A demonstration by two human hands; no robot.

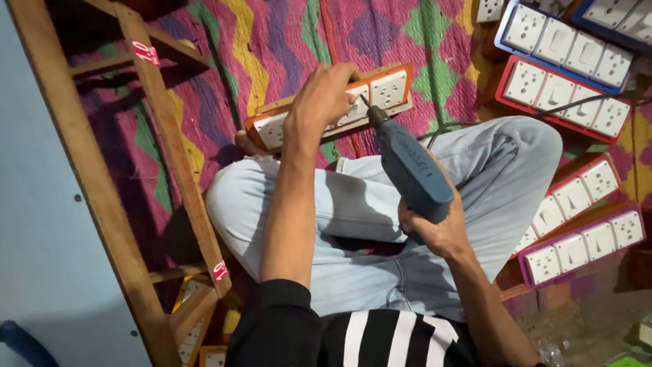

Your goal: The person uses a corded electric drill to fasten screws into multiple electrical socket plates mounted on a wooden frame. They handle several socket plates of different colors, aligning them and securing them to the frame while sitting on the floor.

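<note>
Left hand pins orange socket board, right hand clamped on blue electric screwdriver. Keep bit square to screw, press firmly, slow trigger.

Soft, even light falls on my lap from above and a little to the right, bright enough to make the white socket faces of the switchboards near the top right corner glare slightly. My left forearm throws a faint shadow across my jeans. The wooden ladder casts darker shade on the patterned mat beside it. The lower right corner sits dim and murky. Edges look mildly soft, with slight motion blur around the drill.
</note>
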